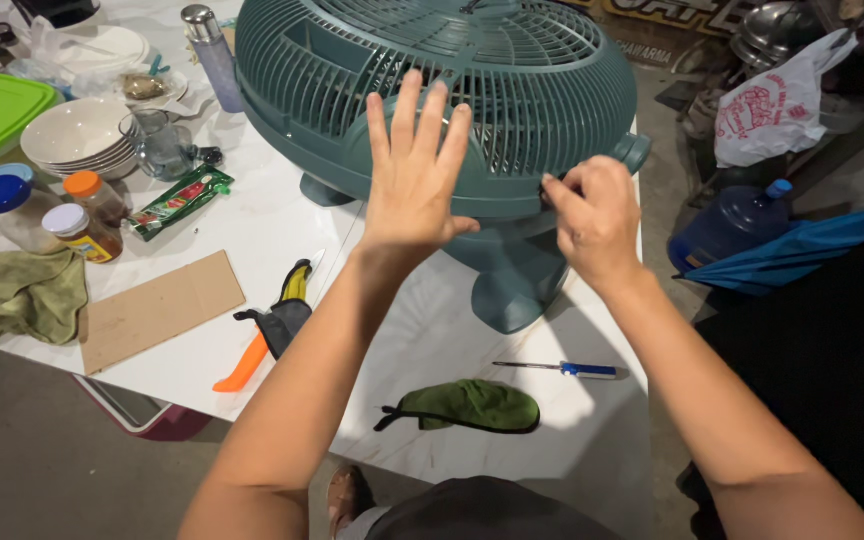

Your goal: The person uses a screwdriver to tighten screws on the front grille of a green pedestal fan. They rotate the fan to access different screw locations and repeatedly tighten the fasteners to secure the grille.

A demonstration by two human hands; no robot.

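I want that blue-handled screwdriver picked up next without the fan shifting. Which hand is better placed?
Right. The right hand is nearer the screwdriver, which lies right of centre; the left hand lies flat on the fan.

Fan [512, 90] top cut off by frame edge; right hand [597, 220] fingertips hidden vs. grille.

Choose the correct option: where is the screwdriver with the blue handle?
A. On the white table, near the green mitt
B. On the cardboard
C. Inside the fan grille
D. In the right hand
A: the screwdriver lies on the white table just right of the green mitt, while the right hand pinches the fan rim.
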